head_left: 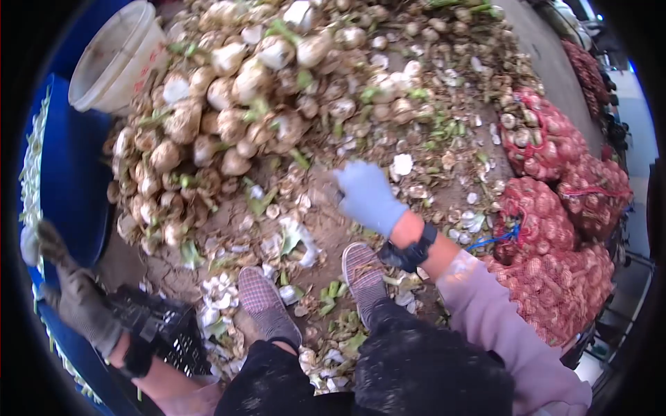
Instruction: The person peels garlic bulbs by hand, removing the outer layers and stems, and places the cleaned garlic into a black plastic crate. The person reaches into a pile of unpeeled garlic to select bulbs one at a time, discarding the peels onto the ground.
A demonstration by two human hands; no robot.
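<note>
My left hand (82, 305), in a dark grey glove, reaches over the blue container (76, 159) at the left. Its fingers and thumb look apart. A pale, rounded garlic bulb (29, 245) is right at its fingertips, seemingly touching them. My right hand (368, 197), in a light blue glove, is above the littered ground in front of my feet. Its fingers are curled, and a blurred dark piece shows at their tips; I cannot make out what it is. A big heap of garlic bulbs with cut stems (236, 125) lies just beyond, up and to the left.
A whitish bucket (114, 59) stands at the upper left. Beside my left wrist is a black plastic crate (163, 326). Red mesh sacks of garlic (538, 215) are stacked on the right, one with a blue tie. My shoes (364, 274) stand among peelings and stem pieces.
</note>
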